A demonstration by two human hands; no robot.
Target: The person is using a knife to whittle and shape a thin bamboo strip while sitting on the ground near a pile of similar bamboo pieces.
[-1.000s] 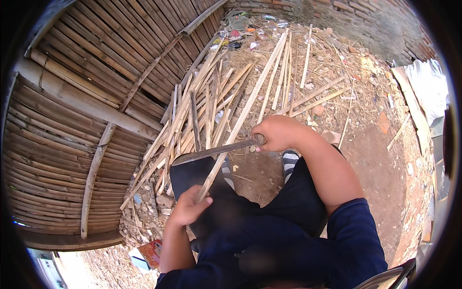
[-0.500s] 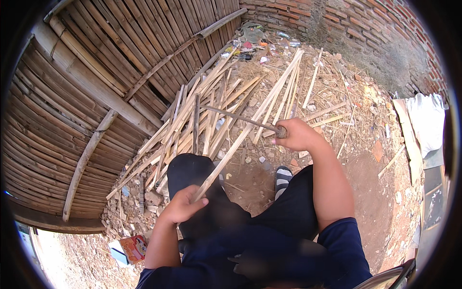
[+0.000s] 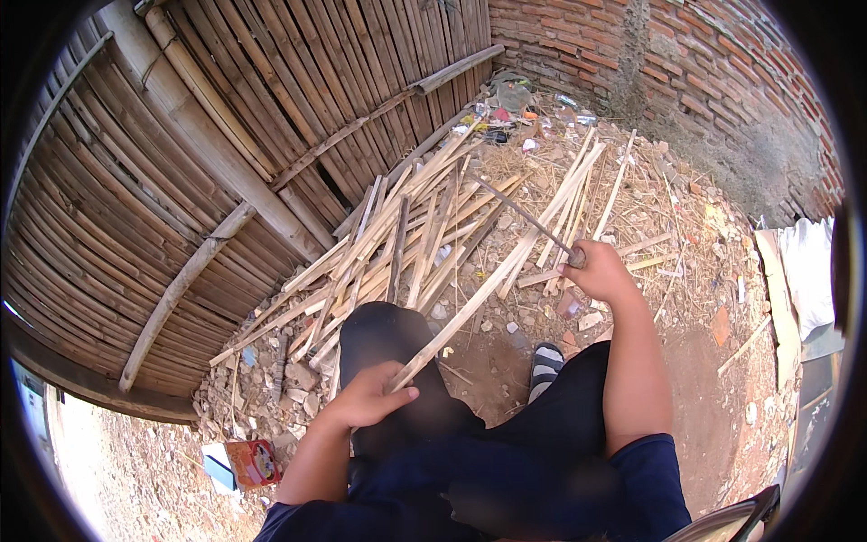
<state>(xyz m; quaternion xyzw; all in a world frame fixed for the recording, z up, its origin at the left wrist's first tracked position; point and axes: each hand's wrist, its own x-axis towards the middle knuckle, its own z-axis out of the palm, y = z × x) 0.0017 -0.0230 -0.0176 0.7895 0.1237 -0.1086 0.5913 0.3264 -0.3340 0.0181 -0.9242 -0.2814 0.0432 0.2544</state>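
Observation:
My left hand is closed round the near end of a long pale wooden strip, above my bent left knee. The strip slants away to the right, its far end by other strips on the ground. In my right hand is a machete, its thin dark blade seen nearly edge-on and its knobby handle in my fist. The blade points away and to the left, crossing over the strip in the picture. Whether blade and strip touch, I cannot tell.
A loose pile of wooden strips lies beside the bamboo wall on the left. Farther off, a brick wall closes the yard, with litter at the corner. Rubble and straw cover the ground. A red box lies near left.
The whole view has shifted, so the scene sits farther right and lower. The machete's blade has swung to point more away from me. Both hands keep their hold.

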